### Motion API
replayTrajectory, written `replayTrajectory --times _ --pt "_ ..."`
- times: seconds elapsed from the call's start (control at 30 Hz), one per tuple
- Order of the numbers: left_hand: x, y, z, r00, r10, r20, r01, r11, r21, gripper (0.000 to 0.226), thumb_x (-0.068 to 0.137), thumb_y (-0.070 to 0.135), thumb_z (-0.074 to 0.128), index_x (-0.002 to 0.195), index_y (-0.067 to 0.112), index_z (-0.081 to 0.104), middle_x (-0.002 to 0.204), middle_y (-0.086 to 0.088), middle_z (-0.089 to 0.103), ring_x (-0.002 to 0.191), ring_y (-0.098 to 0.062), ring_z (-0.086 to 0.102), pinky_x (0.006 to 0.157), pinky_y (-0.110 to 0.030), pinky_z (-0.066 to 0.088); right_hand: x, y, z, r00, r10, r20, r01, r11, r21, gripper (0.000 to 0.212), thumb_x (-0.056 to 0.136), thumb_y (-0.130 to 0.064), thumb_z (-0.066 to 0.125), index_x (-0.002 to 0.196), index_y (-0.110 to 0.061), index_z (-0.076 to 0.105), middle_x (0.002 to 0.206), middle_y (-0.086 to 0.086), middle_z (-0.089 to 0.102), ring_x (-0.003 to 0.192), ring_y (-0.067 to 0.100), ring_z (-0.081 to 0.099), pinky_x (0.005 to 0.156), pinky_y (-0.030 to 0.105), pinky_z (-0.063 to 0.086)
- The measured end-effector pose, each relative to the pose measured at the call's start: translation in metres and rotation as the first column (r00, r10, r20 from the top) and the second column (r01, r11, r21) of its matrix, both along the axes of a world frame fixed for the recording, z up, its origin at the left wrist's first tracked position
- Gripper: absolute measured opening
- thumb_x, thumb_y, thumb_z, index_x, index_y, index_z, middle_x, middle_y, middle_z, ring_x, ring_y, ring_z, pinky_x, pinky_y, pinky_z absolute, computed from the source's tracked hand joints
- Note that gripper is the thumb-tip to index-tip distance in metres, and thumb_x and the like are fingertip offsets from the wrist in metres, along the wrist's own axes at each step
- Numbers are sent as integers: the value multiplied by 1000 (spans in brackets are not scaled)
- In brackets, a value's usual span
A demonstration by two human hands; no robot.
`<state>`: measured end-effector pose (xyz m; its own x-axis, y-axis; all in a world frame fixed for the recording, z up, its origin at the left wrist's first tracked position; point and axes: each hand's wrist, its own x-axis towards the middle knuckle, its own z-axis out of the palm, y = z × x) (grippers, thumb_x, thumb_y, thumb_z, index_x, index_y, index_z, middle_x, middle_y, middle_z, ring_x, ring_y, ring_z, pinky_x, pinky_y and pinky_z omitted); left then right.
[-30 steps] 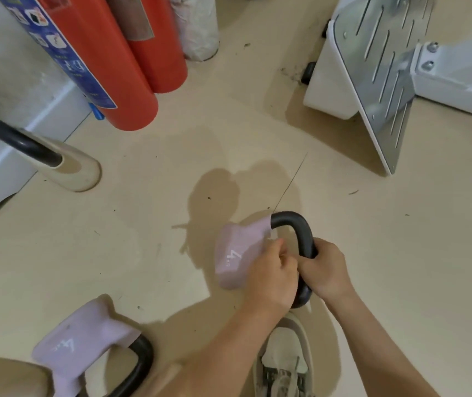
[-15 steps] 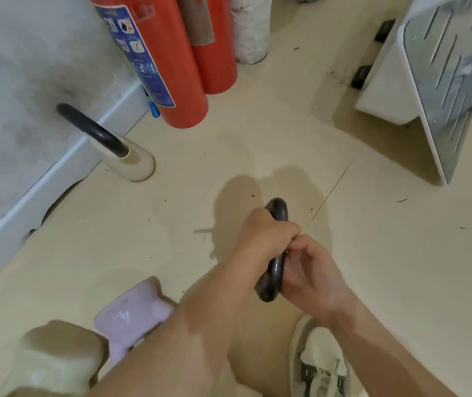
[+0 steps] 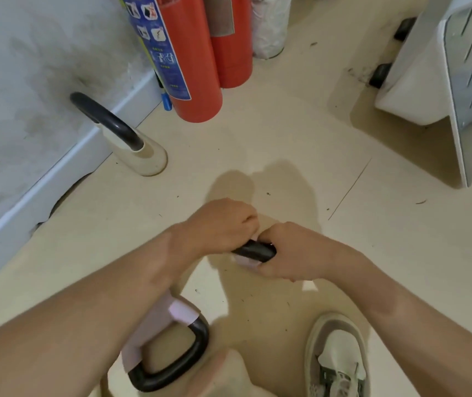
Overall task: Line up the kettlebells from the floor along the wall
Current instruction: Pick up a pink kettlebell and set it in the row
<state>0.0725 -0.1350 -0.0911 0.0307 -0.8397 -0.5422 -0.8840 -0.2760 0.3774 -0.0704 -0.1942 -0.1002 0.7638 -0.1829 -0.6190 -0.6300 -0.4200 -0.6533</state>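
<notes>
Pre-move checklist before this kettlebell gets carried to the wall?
1. Both hands on the handle: ok. Left hand and right hand are closed on the black handle.
2. Load clear of the floor: cannot tell; the hands hide the held lilac kettlebell.
3. Slot along the wall: ok. Bare floor beside the cream kettlebell, on its near side.
4. Path: ok. Nothing lies between the hands and the wall.
5. Foot clearance: not ok. The shoe is close under the right arm.
6. Second lilac kettlebell: not ok, lying on the floor by the left forearm.
</notes>
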Motion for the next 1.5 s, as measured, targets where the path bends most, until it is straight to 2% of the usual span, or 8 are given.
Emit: replayTrajectory --times 0.17,0.37,0.6,0.77,0.93,1.07,1.4,1.5 --pt "-33 57 -5 793 397 -461 -402 911 94 43 98 42 44 59 42 62 46 20 54 46 1 48 55 -16 36 -9 -6 8 996 80 41 -69 971 -228 58 51 -64 45 89 -30 72 70 -8 69 63 12 61 59 29 48" --pt "-42 61 -29 645 585 -492 -646 761 58 41 79 46 70 46 26 56 37 12 40 36 -3 36 43 -15 26 0 -11 -4 995 86 55 -61 931 -359 26 68 -26 66 51 -16 49 47 0 48 46 16 40 49 30 35" --pt "-14 60 -16 905 285 -315 -302 953 -5 22 79 37 70 70 23 56 57 7 48 55 -14 49 48 -23 31 5 -3 -2 998 48 -45 -60 940 -335 22 65 -28 60 50 -20 47 44 -2 43 47 15 40 47 24 30" --pt "28 32 -9 997 81 -2 -81 991 -106 14 77 34 61 73 21 58 59 4 51 64 -26 57 52 -28 33 28 8 -16 960 -270 75 280 938 -204 26 64 -15 60 46 -16 42 39 -4 34 43 13 29 43 22 22" --pt "93 -6 10 950 -140 278 198 961 -193 10 81 34 58 76 27 54 72 1 62 72 -24 56 66 -30 36 85 1 -16 876 -453 162 475 869 -139 38 70 -17 65 42 -19 39 30 -4 33 38 11 28 41 21 21" --pt "155 -41 20 890 -163 426 276 936 -217 13 81 28 59 74 26 48 56 8 37 67 -19 42 70 -30 32 146 -28 -8 866 -433 250 485 848 -214 33 76 -29 63 50 -20 45 45 -4 45 43 17 41 44 26 31" --pt "220 -88 13 926 -122 357 189 969 -160 14 80 12 61 89 23 59 77 5 57 79 -22 56 65 -36 45 207 -76 -7 905 -392 167 425 858 -287 41 61 -53 44 76 -19 60 67 0 60 65 25 55 53 29 40" --pt "221 -87 14 886 -165 432 251 956 -150 22 84 7 55 86 29 48 80 4 53 79 -23 54 61 -33 37 194 -79 -18 874 -482 59 486 867 -109 23 76 -31 53 95 -23 65 72 -1 61 65 23 59 60 34 55"
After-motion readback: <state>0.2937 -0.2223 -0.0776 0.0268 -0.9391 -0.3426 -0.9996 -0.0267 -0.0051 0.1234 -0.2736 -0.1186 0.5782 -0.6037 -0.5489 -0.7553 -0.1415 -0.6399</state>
